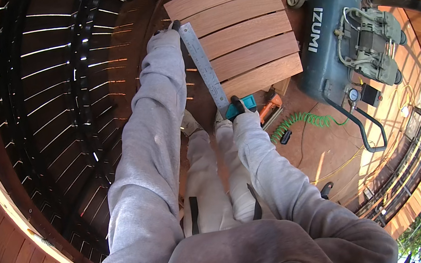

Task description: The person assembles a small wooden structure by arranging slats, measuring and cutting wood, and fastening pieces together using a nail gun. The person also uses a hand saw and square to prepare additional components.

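The right hand (238, 104) is curled over a teal block (249, 103) at the near end of a steel ruler (202, 65); the left hand (176, 25) is at the far end, mostly hidden by its grey sleeve (160, 61), so I cannot tell whether it grips. The ruler runs along the left side of a slatted wooden panel (249, 29). Rightward come an orange tool (272, 105), a green coiled air hose (304, 121) and a blue-grey air compressor (330, 34)
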`<action>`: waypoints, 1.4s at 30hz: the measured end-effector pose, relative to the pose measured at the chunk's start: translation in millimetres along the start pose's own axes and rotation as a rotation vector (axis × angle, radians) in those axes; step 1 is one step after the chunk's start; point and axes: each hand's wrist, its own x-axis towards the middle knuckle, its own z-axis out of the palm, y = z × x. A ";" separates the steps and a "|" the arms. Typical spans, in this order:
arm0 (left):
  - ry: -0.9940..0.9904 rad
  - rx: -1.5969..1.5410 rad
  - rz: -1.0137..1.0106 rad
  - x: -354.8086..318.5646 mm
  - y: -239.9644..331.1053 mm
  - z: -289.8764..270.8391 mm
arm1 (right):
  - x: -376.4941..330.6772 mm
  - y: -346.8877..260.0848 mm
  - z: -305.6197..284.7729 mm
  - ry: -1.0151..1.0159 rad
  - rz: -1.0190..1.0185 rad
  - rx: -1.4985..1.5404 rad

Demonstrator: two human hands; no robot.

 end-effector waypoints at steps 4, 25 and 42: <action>0.299 -0.640 0.057 -24.9 -52.5 52.0 | -34.0 -40.7 1.4 -0.092 0.084 0.019; -0.045 -0.631 0.012 -85.0 -77.5 128.2 | 51.9 -68.5 -86.7 -0.060 -0.618 -0.469; -0.100 -0.380 -0.061 -134.7 -29.6 43.2 | 166.8 -303.4 83.6 -0.185 -0.884 -1.307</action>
